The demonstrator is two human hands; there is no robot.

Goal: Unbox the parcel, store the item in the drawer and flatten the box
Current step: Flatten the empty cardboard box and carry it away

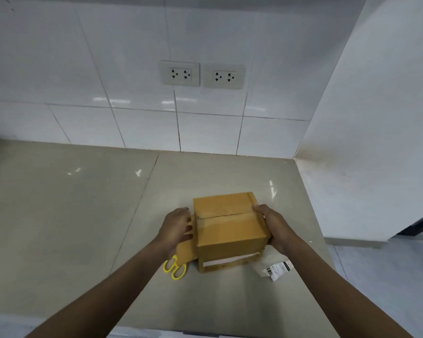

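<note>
Both hands flank the cardboard box (227,230): left hand (176,228) released against a flap, right hand (275,228) apparently grasping its edge.

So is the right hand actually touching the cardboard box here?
Touching. The head view shows the right hand wrapped against the right side of the cardboard box, fingertips lying on its top edge with no gap visible.

A single head-worn wide-angle camera looked forward and down from the person's standpoint, close above the countertop (83,215). It faced the tiled wall (132,57) with its two sockets (180,73), both forearms reaching in from the bottom edge toward the frame's centre.
</note>
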